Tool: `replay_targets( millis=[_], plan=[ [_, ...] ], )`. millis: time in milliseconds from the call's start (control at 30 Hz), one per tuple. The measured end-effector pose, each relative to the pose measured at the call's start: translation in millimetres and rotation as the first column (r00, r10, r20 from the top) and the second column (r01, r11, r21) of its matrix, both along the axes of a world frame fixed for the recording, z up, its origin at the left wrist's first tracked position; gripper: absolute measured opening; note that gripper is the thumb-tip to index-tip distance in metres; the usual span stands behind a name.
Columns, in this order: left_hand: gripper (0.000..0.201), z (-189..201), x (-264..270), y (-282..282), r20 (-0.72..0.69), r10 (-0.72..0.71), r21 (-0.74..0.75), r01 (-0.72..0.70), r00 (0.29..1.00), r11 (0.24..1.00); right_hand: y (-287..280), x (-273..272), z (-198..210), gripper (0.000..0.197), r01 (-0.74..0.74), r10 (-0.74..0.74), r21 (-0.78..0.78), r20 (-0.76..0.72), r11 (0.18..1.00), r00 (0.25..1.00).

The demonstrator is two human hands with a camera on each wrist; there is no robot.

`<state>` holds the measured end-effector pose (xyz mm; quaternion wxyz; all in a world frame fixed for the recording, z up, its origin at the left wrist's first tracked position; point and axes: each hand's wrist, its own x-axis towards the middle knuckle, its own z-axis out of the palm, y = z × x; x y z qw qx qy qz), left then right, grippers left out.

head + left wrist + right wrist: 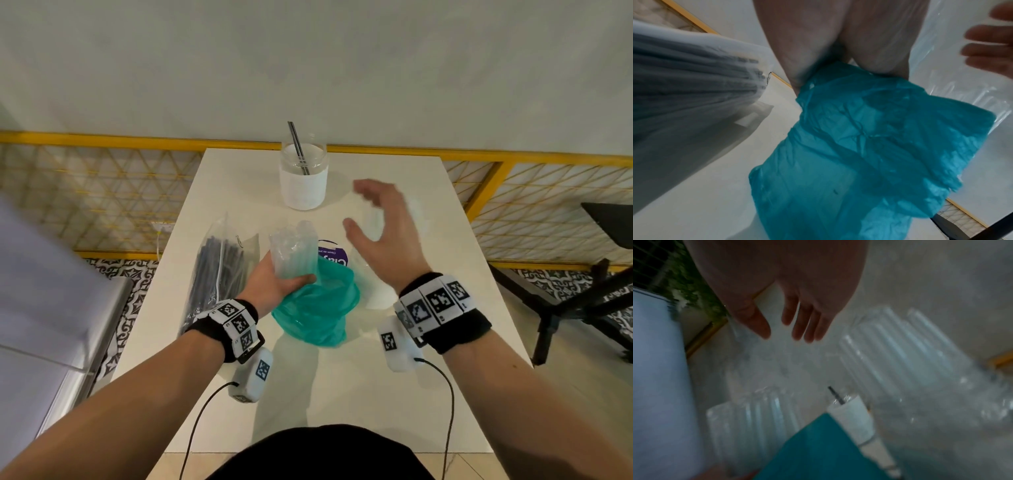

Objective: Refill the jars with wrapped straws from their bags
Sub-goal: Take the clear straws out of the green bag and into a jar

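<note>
wrapped straws upright, tilted | left hand holds | right hand spread

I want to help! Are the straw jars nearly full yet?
Not yet. The jar at the far end of the table shows only one dark straw. The left hand grips a bundle of clear wrapped straws coming out of the teal bag; the right hand hovers open. The bag of dark straws lies untouched.
</note>
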<state>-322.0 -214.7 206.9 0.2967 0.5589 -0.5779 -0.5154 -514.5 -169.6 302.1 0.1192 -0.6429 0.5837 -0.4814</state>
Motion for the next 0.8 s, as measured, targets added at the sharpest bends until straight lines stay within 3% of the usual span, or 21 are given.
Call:
replay_targets(
  millis=[67,133,200,300,367,467,533,633,700,800],
  plan=[
    [0.070,-0.4,2.0,-0.2,0.005,-0.044,-0.022,0.045,0.999,0.999,-3.8,14.0,-13.8,0.069,-0.187,0.140,0.266,0.188,0.946,0.972],
    [0.068,1.6,4.7,1.8,0.016,-0.105,-0.043,0.106,0.994,0.993,-10.0,21.5,-35.0,0.091,-0.343,0.149,0.512,0.381,0.788,0.912],
    [0.072,1.3,8.0,4.3,0.045,-0.198,-0.072,0.201,0.979,0.977,-14.4,24.0,-54.8,0.109,-0.428,0.140,0.613,0.460,0.664,0.877],
    [0.069,1.5,10.1,7.3,0.060,-0.319,-0.074,0.323,0.946,0.944,-18.9,32.9,-70.9,0.120,-0.471,0.187,0.639,0.462,0.608,0.867],
    [0.053,-0.7,7.9,6.5,0.067,-0.364,-0.041,0.367,0.929,0.929,-22.1,40.1,-75.8,0.117,-0.466,0.183,0.642,0.458,0.609,0.870],
    [0.036,-1.8,4.1,4.0,0.089,-0.373,-0.001,0.375,0.923,0.927,-23.7,48.2,-74.6,0.084,-0.407,0.118,0.648,0.441,0.644,0.890],
    [0.043,-2.2,4.0,1.1,0.124,-0.383,0.010,0.385,0.915,0.923,-21.2,53.5,-75.3,0.067,-0.385,0.057,0.621,0.480,0.683,0.876],
    [0.065,-1.8,5.0,-1.6,0.181,-0.382,-0.015,0.391,0.906,0.920,-18.9,63.5,-79.1,0.065,-0.346,-0.021,0.564,0.543,0.749,0.839],
    [0.072,0.2,2.8,-1.7,0.205,-0.385,-0.060,0.405,0.900,0.913,-19.7,65.8,-77.4,0.055,-0.295,-0.097,0.506,0.612,0.811,0.785],
    [0.077,4.4,-0.6,-1.3,0.215,-0.351,-0.088,0.376,0.911,0.923,-23.9,59.9,-66.3,0.040,-0.246,-0.183,0.486,0.677,0.839,0.713]
  ],
)
